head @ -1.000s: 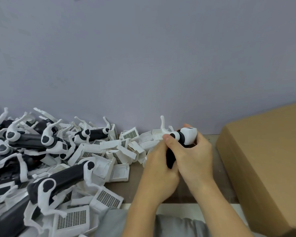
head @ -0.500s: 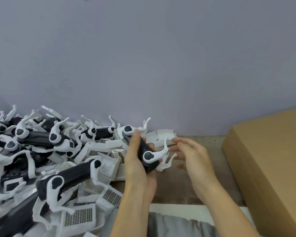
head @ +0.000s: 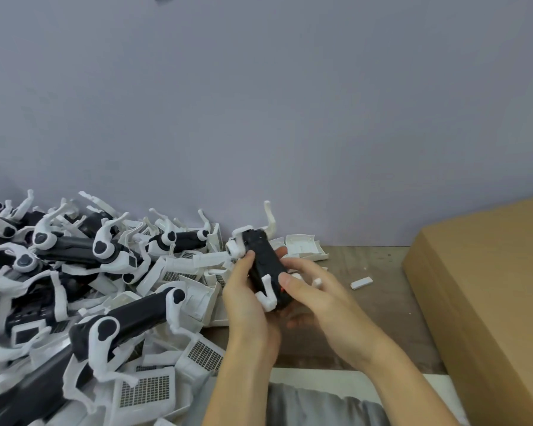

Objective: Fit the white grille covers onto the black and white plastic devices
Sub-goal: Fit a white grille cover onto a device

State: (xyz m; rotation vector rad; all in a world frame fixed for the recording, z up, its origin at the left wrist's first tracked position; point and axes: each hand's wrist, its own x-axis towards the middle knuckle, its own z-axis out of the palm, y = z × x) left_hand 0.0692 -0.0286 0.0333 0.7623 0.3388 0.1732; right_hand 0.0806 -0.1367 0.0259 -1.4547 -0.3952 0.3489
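One black and white device (head: 263,265) is held above the table between both hands, its white legs sticking up and out. My left hand (head: 246,298) grips it from the left with the thumb on its upper side. My right hand (head: 311,295) holds its lower end, thumb pressed on the black body, where a small red glow shows. A heap of more devices (head: 126,318) fills the left of the table. Several white grille covers (head: 143,392) lie among and below them.
A large cardboard box (head: 486,302) stands at the right, close to my right forearm. A small white piece (head: 361,282) lies on the brown table (head: 379,305). A grey wall rises right behind. White covers (head: 302,244) lie against the wall behind the hands.
My left hand turned the device so its black body faces up, and my right hand, open half a second ago, has closed onto its lower end.
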